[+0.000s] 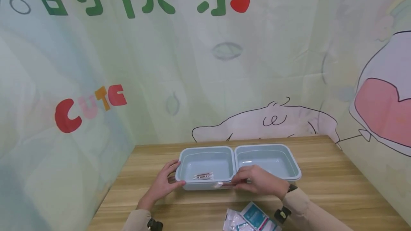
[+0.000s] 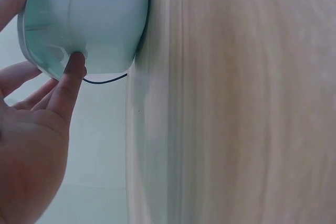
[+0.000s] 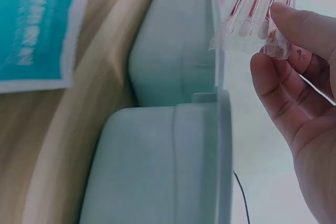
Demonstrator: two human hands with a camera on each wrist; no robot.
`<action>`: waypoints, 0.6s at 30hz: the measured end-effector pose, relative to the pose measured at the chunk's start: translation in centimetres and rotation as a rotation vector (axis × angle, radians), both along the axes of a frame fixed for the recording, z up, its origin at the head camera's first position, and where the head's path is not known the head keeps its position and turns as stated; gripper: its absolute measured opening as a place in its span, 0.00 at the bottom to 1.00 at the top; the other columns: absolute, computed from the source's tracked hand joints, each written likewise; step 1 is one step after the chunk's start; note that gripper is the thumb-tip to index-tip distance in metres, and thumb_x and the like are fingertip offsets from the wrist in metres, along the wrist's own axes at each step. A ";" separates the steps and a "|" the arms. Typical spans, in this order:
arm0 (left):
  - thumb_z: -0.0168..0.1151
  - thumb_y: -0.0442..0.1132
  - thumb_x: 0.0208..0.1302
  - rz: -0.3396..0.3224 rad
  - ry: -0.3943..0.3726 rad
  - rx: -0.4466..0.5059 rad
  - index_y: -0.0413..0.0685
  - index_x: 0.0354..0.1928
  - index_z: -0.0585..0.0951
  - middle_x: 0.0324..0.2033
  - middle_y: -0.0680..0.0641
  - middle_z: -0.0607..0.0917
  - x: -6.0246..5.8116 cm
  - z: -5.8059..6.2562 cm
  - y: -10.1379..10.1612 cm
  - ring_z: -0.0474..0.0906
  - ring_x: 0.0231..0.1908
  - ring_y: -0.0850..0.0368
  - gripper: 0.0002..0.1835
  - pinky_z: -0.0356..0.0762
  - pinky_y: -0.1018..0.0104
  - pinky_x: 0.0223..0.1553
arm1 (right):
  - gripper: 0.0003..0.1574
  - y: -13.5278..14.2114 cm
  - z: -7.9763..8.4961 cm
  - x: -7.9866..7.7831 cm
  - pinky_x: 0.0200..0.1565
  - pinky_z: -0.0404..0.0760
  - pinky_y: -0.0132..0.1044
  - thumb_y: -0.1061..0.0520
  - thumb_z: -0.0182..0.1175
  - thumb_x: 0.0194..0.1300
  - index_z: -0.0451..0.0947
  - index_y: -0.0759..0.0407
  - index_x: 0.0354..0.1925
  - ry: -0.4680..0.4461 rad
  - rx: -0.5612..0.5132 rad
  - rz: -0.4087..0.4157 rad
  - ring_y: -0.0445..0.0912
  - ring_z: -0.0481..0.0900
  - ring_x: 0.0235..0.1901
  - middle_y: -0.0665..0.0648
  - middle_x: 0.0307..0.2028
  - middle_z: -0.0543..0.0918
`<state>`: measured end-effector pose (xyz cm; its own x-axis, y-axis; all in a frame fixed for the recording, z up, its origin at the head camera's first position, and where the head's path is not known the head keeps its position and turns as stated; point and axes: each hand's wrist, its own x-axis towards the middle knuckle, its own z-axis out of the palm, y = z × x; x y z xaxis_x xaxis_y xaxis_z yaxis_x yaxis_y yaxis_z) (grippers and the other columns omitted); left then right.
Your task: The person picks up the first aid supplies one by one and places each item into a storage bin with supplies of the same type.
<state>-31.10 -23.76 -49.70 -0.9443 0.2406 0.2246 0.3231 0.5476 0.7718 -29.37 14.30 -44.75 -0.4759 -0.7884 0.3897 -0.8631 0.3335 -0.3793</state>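
Note:
My left hand (image 1: 163, 183) grips the left end of a light blue plastic tray (image 1: 185, 186), its fingers at the side rim and its thumb at the front corner. In the left wrist view one finger (image 2: 72, 85) presses the tray's outer wall. My right hand (image 1: 258, 181) pinches a clear-wrapped strip of swabs (image 3: 253, 11) with dark red shafts, between thumb and fingers. It holds the strip over the left tray's front rim, near the right corner. Several similar swabs (image 1: 203, 176) lie inside the left tray.
A second light blue tray (image 1: 293, 165) stands right beside the first. Nearer me on the wooden table (image 1: 186, 209) lie flat packets (image 1: 255, 216), white and teal. A printed curtain (image 1: 192, 63) hangs behind and at both sides of the table.

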 end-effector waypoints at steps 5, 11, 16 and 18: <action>0.75 0.41 0.52 -0.003 -0.007 0.018 0.38 0.69 0.67 0.70 0.39 0.62 0.0 0.0 0.0 0.65 0.67 0.38 0.43 0.76 0.59 0.59 | 0.12 -0.2 0.6 -0.5 0.37 0.82 0.24 0.54 0.66 0.63 0.84 0.48 0.46 -0.014 -0.043 -0.043 0.30 0.78 0.36 0.43 0.40 0.85; 0.76 0.41 0.52 -0.011 -0.007 0.024 0.38 0.69 0.67 0.70 0.38 0.62 -0.1 0.0 -0.1 0.65 0.67 0.38 0.43 0.76 0.59 0.59 | 0.12 -0.4 1.1 -1.0 0.34 0.82 0.27 0.56 0.66 0.63 0.84 0.49 0.46 -0.002 -0.093 -0.062 0.30 0.77 0.34 0.43 0.39 0.84; 0.75 0.41 0.53 -0.007 -0.013 0.017 0.38 0.69 0.66 0.71 0.38 0.61 -0.1 -0.1 -0.1 0.65 0.67 0.38 0.43 0.76 0.60 0.59 | 0.11 -0.5 1.4 -1.3 0.33 0.81 0.26 0.56 0.65 0.64 0.84 0.49 0.46 -0.009 -0.132 -0.071 0.31 0.77 0.33 0.41 0.38 0.83; 0.75 0.42 0.52 -0.005 -0.016 0.018 0.38 0.69 0.67 0.71 0.38 0.61 -0.1 -0.1 -0.1 0.65 0.67 0.38 0.43 0.76 0.60 0.59 | 0.11 -0.5 1.4 -1.4 0.32 0.81 0.26 0.56 0.66 0.64 0.84 0.49 0.46 0.001 -0.155 -0.072 0.31 0.77 0.32 0.42 0.37 0.83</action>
<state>-31.18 -23.87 -49.80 -0.9467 0.2412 0.2135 0.3130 0.5321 0.7867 -30.75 13.80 -43.32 -0.5282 -0.6831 0.5044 -0.8397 0.3319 -0.4298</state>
